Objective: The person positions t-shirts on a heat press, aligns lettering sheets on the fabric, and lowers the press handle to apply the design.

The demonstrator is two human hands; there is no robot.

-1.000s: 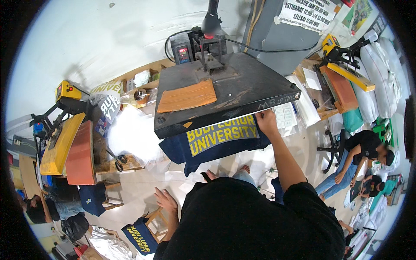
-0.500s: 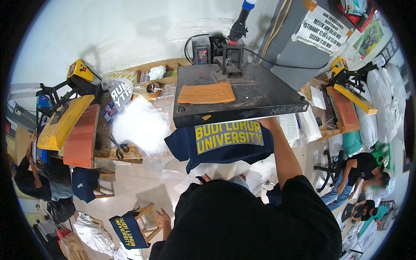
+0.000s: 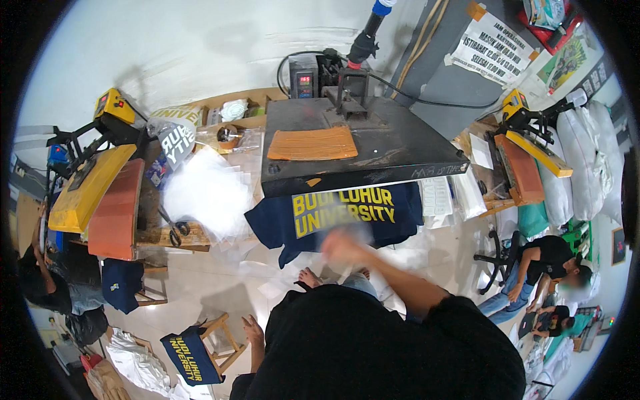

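A navy T-shirt [image 3: 407, 220] with yellow block lettering hangs out over the near edge of the black heat press [image 3: 400, 175], its far part hidden beneath the upper plate. Just in front of the lettering, my right hand [image 3: 341, 248] is smeared by motion and closed on a see-through transfer film [image 3: 360, 233]. My left hand [image 3: 252, 330] hangs low at my side, fingers apart and holding nothing. Close by it stands a wooden stool [image 3: 223, 343] with another navy printed shirt [image 3: 191, 357] draped over it.
Left of the press are a pile of clear film sheets [image 3: 207, 190], scissors [image 3: 175, 230] and a yellow heat press [image 3: 90, 190]. A brown strip [image 3: 313, 143] lies on the black plate. Another yellow press [image 3: 540, 153] stands right. People work at both sides.
My right hand has come from the shirt's right edge, left and toward me, drawing the film off the lettering. The grey film patch around the letters is gone. My left hand stays low and open.
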